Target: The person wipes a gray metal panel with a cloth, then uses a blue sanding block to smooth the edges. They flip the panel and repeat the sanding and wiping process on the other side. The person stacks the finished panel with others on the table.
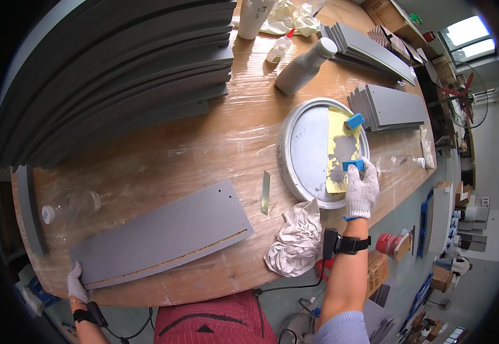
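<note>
My gloved right hand (363, 190) pinches a small blue block (352, 165) over a yellow sheet (335, 182) smeared with grey. That sheet lies on a round, pale grey bucket lid (301, 166). A second blue block (354, 121) rests at the sheet's far end. At the near left, my gloved left hand (76, 284) grips the end corner of a long grey board (163, 229). The board lies flat, with a thin brown groove along its near edge and small holes at its far right corner. Part of the left hand's fingers is hidden by the board.
Stacks of grey boards stand at far left (117, 69) and back right (387, 106). A crumpled cloth (298, 238) and a metal strip (265, 193) lie by the lid. Beyond it are a grey bottle (304, 69) and a red-tipped glue bottle (280, 47). Clear bottles lie on both sides.
</note>
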Demonstrator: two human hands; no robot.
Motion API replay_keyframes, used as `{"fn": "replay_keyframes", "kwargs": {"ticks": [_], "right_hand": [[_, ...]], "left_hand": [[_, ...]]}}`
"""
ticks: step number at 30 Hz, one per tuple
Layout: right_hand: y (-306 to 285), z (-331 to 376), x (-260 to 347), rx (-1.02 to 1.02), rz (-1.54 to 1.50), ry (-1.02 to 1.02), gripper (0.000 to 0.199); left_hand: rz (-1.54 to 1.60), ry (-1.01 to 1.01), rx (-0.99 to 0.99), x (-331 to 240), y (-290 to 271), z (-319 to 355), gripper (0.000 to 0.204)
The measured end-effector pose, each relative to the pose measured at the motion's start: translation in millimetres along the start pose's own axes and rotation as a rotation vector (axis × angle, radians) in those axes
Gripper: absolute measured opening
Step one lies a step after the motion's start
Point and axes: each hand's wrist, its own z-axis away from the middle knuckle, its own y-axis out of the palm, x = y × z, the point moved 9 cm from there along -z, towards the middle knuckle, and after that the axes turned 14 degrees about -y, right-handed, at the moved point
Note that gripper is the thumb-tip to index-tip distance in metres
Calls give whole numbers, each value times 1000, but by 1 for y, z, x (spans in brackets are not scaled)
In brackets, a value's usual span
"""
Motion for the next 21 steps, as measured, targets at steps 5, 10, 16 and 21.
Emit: {"fn": "replay_keyframes", "kwargs": {"ticks": [5, 10, 16, 21], "right_hand": [[20, -12, -18, 24, 81, -53, 44], [26, -17, -11, 74, 169, -100, 44], [18, -17, -3, 53, 283, -126, 45], [-5, 18, 61, -43, -330, -47, 45]], "left_hand": [[-6, -1, -8, 3, -9, -4, 54], [-13, -8, -9, 1, -2, 2, 53], [-19, 38, -2, -2, 0, 3, 52], [-35, 48, -47, -7, 0, 7, 52]]}}
